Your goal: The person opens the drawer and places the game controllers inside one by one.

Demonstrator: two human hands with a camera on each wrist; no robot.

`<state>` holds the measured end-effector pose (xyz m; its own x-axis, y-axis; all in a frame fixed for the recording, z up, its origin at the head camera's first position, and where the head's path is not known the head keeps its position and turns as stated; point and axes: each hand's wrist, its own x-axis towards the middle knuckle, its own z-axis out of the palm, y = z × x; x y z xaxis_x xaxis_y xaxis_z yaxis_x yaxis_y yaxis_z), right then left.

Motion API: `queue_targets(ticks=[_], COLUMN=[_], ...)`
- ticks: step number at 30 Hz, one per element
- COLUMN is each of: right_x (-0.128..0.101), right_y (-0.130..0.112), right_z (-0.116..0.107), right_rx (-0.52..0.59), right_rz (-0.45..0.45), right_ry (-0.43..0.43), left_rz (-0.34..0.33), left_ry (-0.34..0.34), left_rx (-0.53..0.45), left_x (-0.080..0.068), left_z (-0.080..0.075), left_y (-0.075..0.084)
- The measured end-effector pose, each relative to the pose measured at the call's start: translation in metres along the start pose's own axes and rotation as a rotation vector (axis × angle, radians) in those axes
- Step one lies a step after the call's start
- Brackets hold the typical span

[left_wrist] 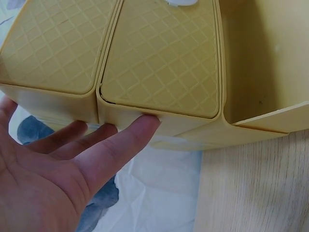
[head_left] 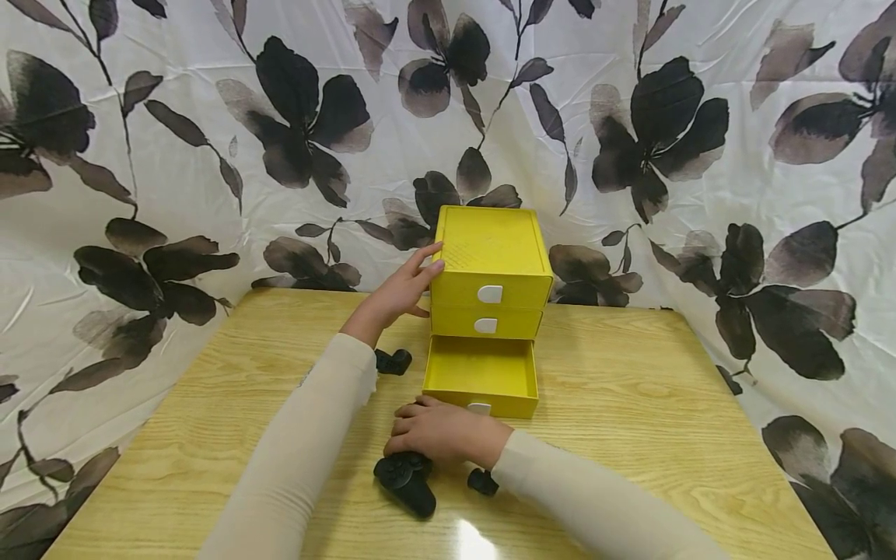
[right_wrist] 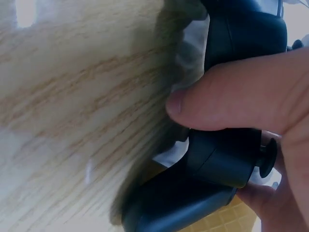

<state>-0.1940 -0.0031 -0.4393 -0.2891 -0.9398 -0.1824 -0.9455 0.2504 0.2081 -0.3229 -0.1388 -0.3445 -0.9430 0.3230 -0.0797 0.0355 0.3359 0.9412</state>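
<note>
Presently: bottom drawer open, black game controller gripped on the desk, not yet in the drawer.

Inspection finds the right hand (head_left: 442, 432) curled round the black plastic game controller (head_left: 406, 479), which lies on the pale wood-grain desk (head_left: 630, 404) just in front of the yellow plastic three-drawer cabinet (head_left: 490, 268). Its bottom drawer (head_left: 481, 375) stands pulled out and looks empty. The left hand (head_left: 402, 292) rests flat, fingers straight, against the cabinet's left side. A second black controller (head_left: 393, 361) lies beside the drawer. White cloth with dark floral print (head_left: 210, 155) drapes behind and around.
</note>
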Motion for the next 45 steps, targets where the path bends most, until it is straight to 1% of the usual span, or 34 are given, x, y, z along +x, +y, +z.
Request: queue_targets(ticks=[5,6,13,19,22,27,33,40,45], right_x=[-0.002,-0.002,-0.008,-0.016,-0.022,-0.031,-0.041,-0.051,-0.057], right_y=[0.0,0.0,0.0,-0.001,0.0,0.004,0.013,0.023,0.03], right_z=[-0.001,-0.001,-0.004,-0.015,-0.021,-0.028,-0.033,-0.037,-0.04], right_rx=[0.027,0.035,0.075,0.088,0.114,0.176,0.213,0.237,0.284], right_rz=[-0.011,-0.012,-0.007,-0.014,-0.01,0.021,0.062,0.084,0.104], right_ry=[-0.014,-0.018,-0.024,0.022,0.045,0.081,0.129,0.139,0.129], left_rz=[0.003,0.01,0.014,0.005,0.007,0.009,0.014,0.014,0.005], left_ry=[0.01,0.014,0.012,0.01,0.01,0.009,0.014,0.011,0.016], left_rx=[-0.001,-0.001,-0.002,-0.002,0.001,0.006,0.019,0.007,0.002], left_x=[0.001,0.003,0.002,0.002,0.003,0.003,0.002,0.002,0.002], left_z=[0.0,0.0,0.0,0.0,0.0,0.0,0.0,0.001,0.001], left_y=[-0.001,-0.005,-0.004,-0.003,-0.003,-0.003,-0.004,-0.003,-0.003])
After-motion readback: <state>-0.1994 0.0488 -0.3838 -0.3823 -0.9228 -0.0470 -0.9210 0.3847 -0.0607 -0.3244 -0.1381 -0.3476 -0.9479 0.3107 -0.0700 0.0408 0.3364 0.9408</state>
